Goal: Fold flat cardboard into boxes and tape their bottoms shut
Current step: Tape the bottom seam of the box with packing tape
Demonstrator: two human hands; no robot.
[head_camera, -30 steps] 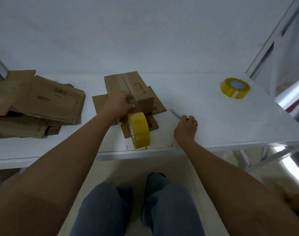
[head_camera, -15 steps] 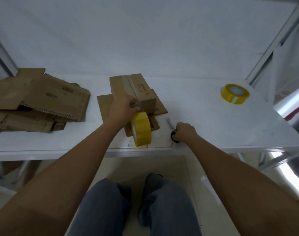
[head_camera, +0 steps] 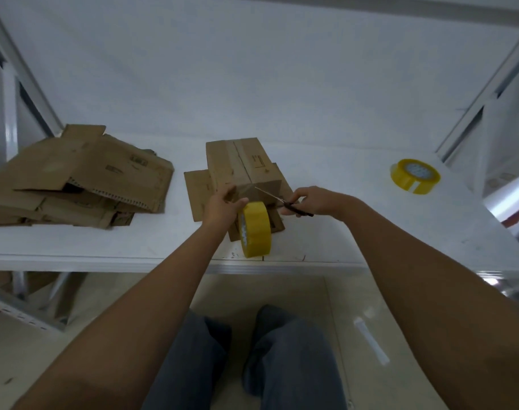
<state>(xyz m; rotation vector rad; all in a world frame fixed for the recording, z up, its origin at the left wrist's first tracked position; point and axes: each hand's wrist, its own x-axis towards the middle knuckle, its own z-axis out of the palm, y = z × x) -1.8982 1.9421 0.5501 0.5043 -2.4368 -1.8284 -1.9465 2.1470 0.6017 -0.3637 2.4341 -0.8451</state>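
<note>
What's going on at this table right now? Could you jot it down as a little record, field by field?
Box: folded cardboard box on the white table, a tape strip along its top seam
Left hand: left hand holds the yellow tape roll at the box's near end
Right hand: right hand grips scissors, blades pointing at the box's near edge
Spare roll: second yellow tape roll lying flat, far right
Stock: pile of flat cardboard at left
</note>
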